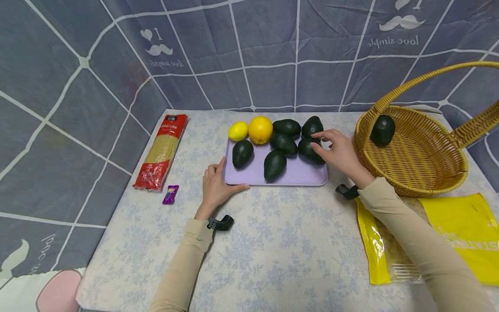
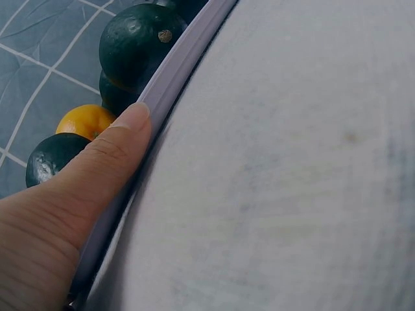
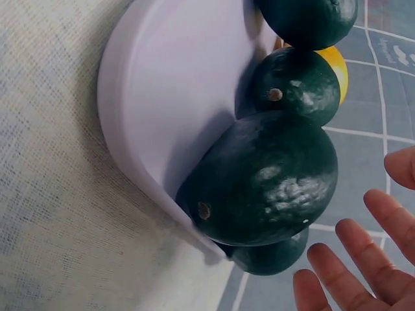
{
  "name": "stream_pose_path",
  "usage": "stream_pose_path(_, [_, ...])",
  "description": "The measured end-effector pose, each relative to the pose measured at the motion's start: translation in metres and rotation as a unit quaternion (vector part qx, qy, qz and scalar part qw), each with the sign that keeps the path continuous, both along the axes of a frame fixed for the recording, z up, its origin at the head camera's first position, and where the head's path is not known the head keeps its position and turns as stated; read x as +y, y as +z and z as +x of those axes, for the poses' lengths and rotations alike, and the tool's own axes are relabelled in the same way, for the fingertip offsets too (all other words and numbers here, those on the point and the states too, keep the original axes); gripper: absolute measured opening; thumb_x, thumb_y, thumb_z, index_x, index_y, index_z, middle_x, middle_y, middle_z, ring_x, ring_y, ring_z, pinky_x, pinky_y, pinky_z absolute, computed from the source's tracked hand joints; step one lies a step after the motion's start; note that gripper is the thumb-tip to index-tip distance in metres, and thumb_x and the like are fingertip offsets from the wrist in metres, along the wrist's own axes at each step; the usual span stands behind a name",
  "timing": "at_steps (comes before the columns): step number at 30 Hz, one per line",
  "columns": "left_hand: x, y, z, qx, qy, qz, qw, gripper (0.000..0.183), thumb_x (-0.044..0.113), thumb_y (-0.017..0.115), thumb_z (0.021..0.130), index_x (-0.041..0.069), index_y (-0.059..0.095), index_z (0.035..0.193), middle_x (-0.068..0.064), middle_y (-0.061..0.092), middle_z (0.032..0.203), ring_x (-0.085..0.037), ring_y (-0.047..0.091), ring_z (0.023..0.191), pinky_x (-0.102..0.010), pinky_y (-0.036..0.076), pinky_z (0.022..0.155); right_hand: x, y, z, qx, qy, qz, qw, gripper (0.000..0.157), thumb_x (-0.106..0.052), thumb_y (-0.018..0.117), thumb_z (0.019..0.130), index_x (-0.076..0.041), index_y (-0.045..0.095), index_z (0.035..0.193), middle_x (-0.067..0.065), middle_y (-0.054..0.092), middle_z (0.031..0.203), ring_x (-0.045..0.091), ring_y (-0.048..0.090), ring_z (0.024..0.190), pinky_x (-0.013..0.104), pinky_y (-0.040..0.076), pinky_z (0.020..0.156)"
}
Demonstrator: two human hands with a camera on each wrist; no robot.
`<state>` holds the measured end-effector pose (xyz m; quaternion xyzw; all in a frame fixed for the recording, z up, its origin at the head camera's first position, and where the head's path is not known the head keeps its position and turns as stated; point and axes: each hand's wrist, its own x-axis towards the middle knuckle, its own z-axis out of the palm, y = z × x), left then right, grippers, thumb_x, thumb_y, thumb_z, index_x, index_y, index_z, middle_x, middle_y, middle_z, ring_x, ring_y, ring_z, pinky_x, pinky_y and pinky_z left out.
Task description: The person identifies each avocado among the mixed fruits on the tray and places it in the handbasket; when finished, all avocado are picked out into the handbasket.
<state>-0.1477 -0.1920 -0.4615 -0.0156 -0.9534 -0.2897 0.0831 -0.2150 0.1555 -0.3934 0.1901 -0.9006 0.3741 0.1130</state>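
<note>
Presently, we see the right hand released, its fingers parted just beside the glossy dark-green oval avocado at the right side of the shallow lilac rectangular tray. The left hand, also grasping nothing, rests its straight thumb at the tray's front edge. We think this smooth fruit could roll over the low rim if the fingers push it, and uneven pressure at the corner could turn the tray. Beneath, pale blue-flowered cloth covers the counter; around us hangs grey-blue fabric with white grid lines.
</note>
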Motion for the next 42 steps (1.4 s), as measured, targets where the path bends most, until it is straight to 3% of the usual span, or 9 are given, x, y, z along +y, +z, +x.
stream_pose_path(12, [0.000, 0.002, 0.000, -0.001, -0.002, 0.001, 1.0000, 0.117, 0.055, 0.085, 0.059, 0.005, 0.028, 0.149, -0.020, 0.041, 0.116, -0.032, 0.037, 0.099, -0.044, 0.029, 0.086, -0.001, -0.007, -0.002, -0.028, -0.012, 0.017, 0.999, 0.033, -0.021, 0.068, 0.088, -0.003, 0.066, 0.115, 0.020, 0.058, 0.111, 0.035, 0.054, 0.098, 0.047, 0.042, 0.076])
stream_pose_path(19, [0.001, 0.002, 0.001, 0.000, -0.001, 0.000, 1.0000, 0.117, 0.054, 0.085, 0.059, 0.005, 0.028, 0.149, -0.021, 0.041, 0.116, -0.032, 0.038, 0.099, -0.044, 0.030, 0.086, 0.001, -0.010, -0.002, -0.096, 0.023, 0.045, 0.994, 0.053, -0.030, 0.067, 0.089, -0.002, 0.053, 0.132, 0.026, 0.048, 0.118, 0.040, 0.050, 0.103, 0.052, 0.040, 0.083])
stream_pose_path(25, [0.002, 0.002, 0.002, -0.004, 0.001, 0.000, 1.0000, 0.117, 0.053, 0.085, 0.060, 0.004, 0.028, 0.149, -0.020, 0.040, 0.117, -0.032, 0.037, 0.100, -0.044, 0.029, 0.087, -0.002, -0.017, -0.008, -0.133, 0.020, 0.054, 0.989, 0.067, -0.036, 0.069, 0.086, -0.005, 0.042, 0.140, 0.030, 0.045, 0.127, 0.041, 0.045, 0.112, 0.055, 0.035, 0.090])
stream_pose_path(42, [0.001, 0.001, 0.002, -0.001, 0.003, -0.001, 1.0000, 0.117, 0.054, 0.085, 0.059, 0.004, 0.028, 0.149, -0.020, 0.040, 0.115, -0.032, 0.037, 0.099, -0.043, 0.030, 0.086, 0.001, -0.025, -0.005, -0.151, 0.019, 0.049, 0.987, 0.070, -0.046, 0.074, 0.079, -0.011, 0.045, 0.132, 0.024, 0.053, 0.123, 0.038, 0.049, 0.111, 0.054, 0.037, 0.088])
